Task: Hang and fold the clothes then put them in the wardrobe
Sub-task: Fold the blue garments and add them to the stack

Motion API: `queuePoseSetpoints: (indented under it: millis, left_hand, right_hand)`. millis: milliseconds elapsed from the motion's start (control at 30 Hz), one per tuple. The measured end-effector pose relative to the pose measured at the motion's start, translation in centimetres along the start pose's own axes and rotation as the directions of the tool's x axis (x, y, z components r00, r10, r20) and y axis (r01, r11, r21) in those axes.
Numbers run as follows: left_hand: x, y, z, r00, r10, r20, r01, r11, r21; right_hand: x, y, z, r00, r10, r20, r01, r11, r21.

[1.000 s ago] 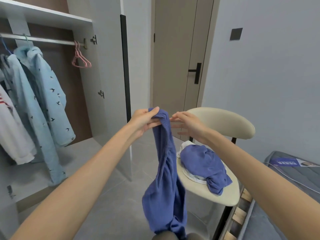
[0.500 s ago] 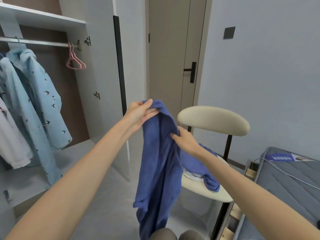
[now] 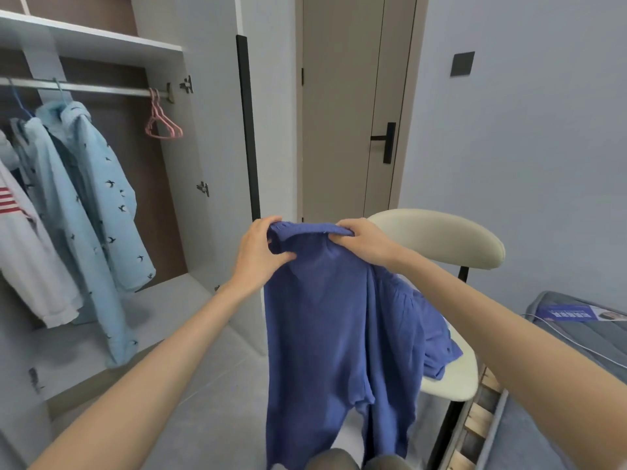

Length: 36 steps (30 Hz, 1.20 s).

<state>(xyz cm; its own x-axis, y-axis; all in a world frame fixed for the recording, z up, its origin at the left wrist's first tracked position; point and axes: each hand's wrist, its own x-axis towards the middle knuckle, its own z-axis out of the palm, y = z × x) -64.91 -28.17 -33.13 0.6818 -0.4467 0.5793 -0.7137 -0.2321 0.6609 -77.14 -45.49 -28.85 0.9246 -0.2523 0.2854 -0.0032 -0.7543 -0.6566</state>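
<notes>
Left hand (image 3: 261, 252) and right hand (image 3: 364, 244) are both clamped on the waistband of the blue trousers (image 3: 325, 327), fingers curled over the top edge and pulling it out flat between them. It's held up in the air in front of the person, the rest hanging straight down with the two legs dangling near the floor. Right behind it is a cream chair (image 3: 437, 239) with another blue garment (image 3: 431, 334) bunched up on the seat. Off to the left the wardrobe (image 3: 101, 39) stands open, with a couple of light-blue bird-print shirts (image 3: 101, 198) and a white top with red stripes (image 3: 30, 266) hanging on the rail (image 3: 101, 90), plus some bare pink hangers (image 3: 162, 122) at the right end. A beige door (image 3: 342, 113) with a black handle (image 3: 386, 140) is straight ahead, and a grey mattress (image 3: 576, 334) sits at the far right.
</notes>
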Motion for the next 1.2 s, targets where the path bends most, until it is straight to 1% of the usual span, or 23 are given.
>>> queuePoseSetpoints:
  millis: [67, 133, 167, 200, 300, 333, 400, 467, 533, 600, 700, 800, 867, 933, 1000, 1067, 1100, 1133, 1200]
  left_hand:
    - [-0.2, 0.5, -0.2, 0.987, 0.078, -0.137, -0.071, 0.996, 0.052]
    - [-0.3, 1.0, -0.6, 0.967, 0.127, -0.219, -0.104, 0.988, 0.116]
    - [-0.3, 1.1, -0.8, 0.967, 0.140, -0.214, -0.113, 0.985, 0.132]
    - [-0.1, 1.2, -0.9, 0.973, 0.152, -0.177, -0.127, 0.981, 0.146]
    - [0.5, 1.6, -1.2, 0.990, 0.141, 0.025, -0.144, 0.977, 0.155]
    - [0.7, 1.8, -1.2, 0.990, 0.118, 0.076, -0.126, 0.985, 0.117]
    - [0.8, 2.1, -0.9, 0.992, 0.043, 0.115, -0.043, 0.999, 0.003]
    - [0.8, 2.3, -0.5, 0.992, -0.052, 0.115, 0.067, 0.989, -0.133]
    - [0.9, 2.3, -0.3, 0.989, -0.120, 0.091, 0.139, 0.959, -0.246]
    - [1.1, 2.3, -0.5, 0.988, -0.148, 0.035, 0.152, 0.941, -0.304]
    - [1.5, 1.8, -1.6, 0.988, -0.144, -0.056, 0.121, 0.946, -0.301]
    - [2.0, 0.9, -2.9, 0.982, -0.149, -0.117, 0.108, 0.947, -0.303]
    - [2.2, 0.1, -3.8, 0.970, -0.191, -0.152, 0.137, 0.941, -0.311]
    - [2.4, -1.0, -4.5, 0.954, -0.233, -0.189, 0.169, 0.938, -0.304]
    - [2.5, -2.1, -5.3, 0.938, -0.267, -0.220, 0.202, 0.940, -0.276]
    - [2.6, -2.8, -5.8, 0.923, -0.303, -0.237, 0.241, 0.935, -0.259]
    - [2.8, -3.1, -6.1, 0.915, -0.323, -0.241, 0.263, 0.932, -0.251]
    - [2.9, -3.3, -6.3, 0.907, -0.346, -0.241, 0.288, 0.926, -0.245]
    - [3.3, -3.4, -6.8, 0.887, -0.393, -0.241, 0.337, 0.910, -0.241]
  right_hand:
    - [0.2, -0.3, 0.1, 0.999, -0.025, 0.042, 0.026, 0.999, -0.033]
    - [0.4, -0.3, 0.0, 0.995, -0.052, 0.080, 0.058, 0.995, -0.079]
    - [0.4, -0.1, -0.2, 0.994, -0.060, 0.090, 0.069, 0.991, -0.111]
    - [0.5, 0.2, -0.5, 0.994, -0.061, 0.096, 0.074, 0.987, -0.145]
    - [0.4, 1.7, -1.2, 0.992, -0.026, 0.124, 0.049, 0.981, -0.186]
    - [0.2, 2.2, -1.2, 0.990, -0.005, 0.138, 0.030, 0.984, -0.177]
    - [-0.2, 3.2, -1.0, 0.986, 0.028, 0.166, -0.001, 0.986, -0.164]
    - [-0.4, 4.1, -0.5, 0.981, 0.056, 0.185, -0.019, 0.980, -0.197]
    - [-0.6, 5.0, 0.0, 0.977, 0.084, 0.194, -0.033, 0.967, -0.253]
    - [-0.8, 5.9, 0.3, 0.974, 0.113, 0.196, -0.055, 0.959, -0.279]
    - [-1.0, 7.2, 0.4, 0.974, 0.122, 0.191, -0.071, 0.964, -0.257]
    - [-0.9, 7.7, 0.3, 0.985, 0.070, 0.157, -0.042, 0.984, -0.171]
    - [-0.7, 7.4, 0.1, 0.994, 0.064, 0.089, -0.059, 0.997, -0.049]
    - [-0.4, 6.8, -0.2, 0.995, 0.101, 0.004, -0.101, 0.990, 0.100]
    - [0.1, 5.9, -0.7, 0.983, 0.172, -0.060, -0.146, 0.939, 0.313]
    - [1.2, 5.1, -1.3, 0.966, 0.250, -0.073, -0.173, 0.826, 0.536]
    - [1.8, 4.5, -1.7, 0.956, 0.276, -0.101, -0.160, 0.778, 0.608]
    - [2.4, 3.8, -2.0, 0.946, 0.288, -0.146, -0.127, 0.747, 0.652]
    - [3.6, 2.7, -2.6, 0.918, 0.322, -0.233, -0.090, 0.740, 0.666]
